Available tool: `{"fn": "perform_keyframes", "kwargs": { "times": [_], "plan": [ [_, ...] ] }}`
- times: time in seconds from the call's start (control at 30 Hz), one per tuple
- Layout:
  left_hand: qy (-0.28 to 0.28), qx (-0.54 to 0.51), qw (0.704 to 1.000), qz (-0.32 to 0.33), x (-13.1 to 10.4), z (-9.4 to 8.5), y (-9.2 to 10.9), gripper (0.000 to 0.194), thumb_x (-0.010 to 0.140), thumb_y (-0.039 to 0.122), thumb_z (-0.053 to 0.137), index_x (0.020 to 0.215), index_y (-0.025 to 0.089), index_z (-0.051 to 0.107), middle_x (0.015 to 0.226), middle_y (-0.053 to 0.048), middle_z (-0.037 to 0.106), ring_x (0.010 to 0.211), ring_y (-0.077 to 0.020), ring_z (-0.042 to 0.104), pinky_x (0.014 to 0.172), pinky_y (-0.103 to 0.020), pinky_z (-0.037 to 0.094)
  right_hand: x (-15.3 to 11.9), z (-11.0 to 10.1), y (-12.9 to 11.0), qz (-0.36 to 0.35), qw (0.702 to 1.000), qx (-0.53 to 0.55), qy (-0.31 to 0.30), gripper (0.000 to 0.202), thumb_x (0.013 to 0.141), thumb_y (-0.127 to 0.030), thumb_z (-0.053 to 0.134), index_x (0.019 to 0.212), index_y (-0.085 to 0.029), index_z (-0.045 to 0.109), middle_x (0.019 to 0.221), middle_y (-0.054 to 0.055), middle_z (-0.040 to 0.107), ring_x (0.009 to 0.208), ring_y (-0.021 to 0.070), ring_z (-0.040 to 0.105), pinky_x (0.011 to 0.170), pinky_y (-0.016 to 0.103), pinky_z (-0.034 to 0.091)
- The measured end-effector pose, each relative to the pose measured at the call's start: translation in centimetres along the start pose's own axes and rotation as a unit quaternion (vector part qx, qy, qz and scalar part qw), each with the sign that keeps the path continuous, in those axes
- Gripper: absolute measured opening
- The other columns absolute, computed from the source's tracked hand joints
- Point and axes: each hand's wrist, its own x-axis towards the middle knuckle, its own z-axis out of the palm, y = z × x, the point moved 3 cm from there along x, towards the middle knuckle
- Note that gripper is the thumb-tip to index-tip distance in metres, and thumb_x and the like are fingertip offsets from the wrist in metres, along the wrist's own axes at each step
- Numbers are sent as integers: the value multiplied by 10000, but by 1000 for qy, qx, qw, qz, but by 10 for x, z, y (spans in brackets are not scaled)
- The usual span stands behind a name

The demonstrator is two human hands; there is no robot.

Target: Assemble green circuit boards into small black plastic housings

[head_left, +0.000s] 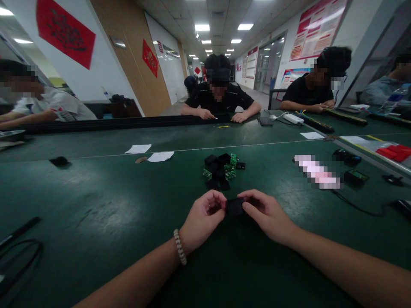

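Just above the green table (122,239), a small black plastic box (235,207) is held between my two hands. My right hand (268,214) grips its right side, thumb in front and fingers behind. At the box's left edge, my left hand (207,216) is closed with thumb and fingertips drawn together; whether a small part sits between them cannot be made out. A beaded bracelet (180,247) circles the left wrist. Beyond my hands lies a pile of black plastic housings (219,164) mixed with green circuit boards (230,174).
White paper sheets (160,156) lie left of the pile. To the right are a blurred-out pink item (317,172), a black case with a green board (355,176) and a dark cable (356,207). Black cables (24,241) rest at far left. Several people (221,94) sit across the table.
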Motion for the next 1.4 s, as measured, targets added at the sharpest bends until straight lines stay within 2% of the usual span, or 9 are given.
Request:
{"fn": "perform_keyframes", "kwargs": {
  "times": [0.53,1.1,1.27,1.4],
  "plan": [
    [-15,-4,1000,-10,-2,2,6,166,778,145,672,914,171,581,878,-21,624,792,-159,598,731,-314,491,0,0,1,-5,1000,6,-2,226,918,-266,550,1111,-193,642,1050,67,691,968,207,658,835,353,537],
    [-28,-6,999,-15,-3,3,8,167,745,113,673,867,173,578,812,-3,619,737,-145,582,690,-285,468,0,-2,0,-11,1000,4,-20,217,912,-285,551,1087,-209,655,986,51,681,898,207,641,766,344,519],
    [-15,2,1000,-7,-2,2,6,100,772,161,665,833,169,587,822,-17,630,774,-161,597,708,-292,476,0,-1,2,-22,1000,10,-18,207,915,-275,550,1083,-216,655,957,37,679,879,196,638,759,327,516],
    [-13,3,1000,-5,-1,2,5,114,796,194,668,884,167,602,873,-32,643,815,-173,614,743,-314,496,0,-1,3,-18,1000,11,-23,217,924,-281,552,1106,-221,655,993,41,682,899,198,642,772,332,520]
  ]
}}
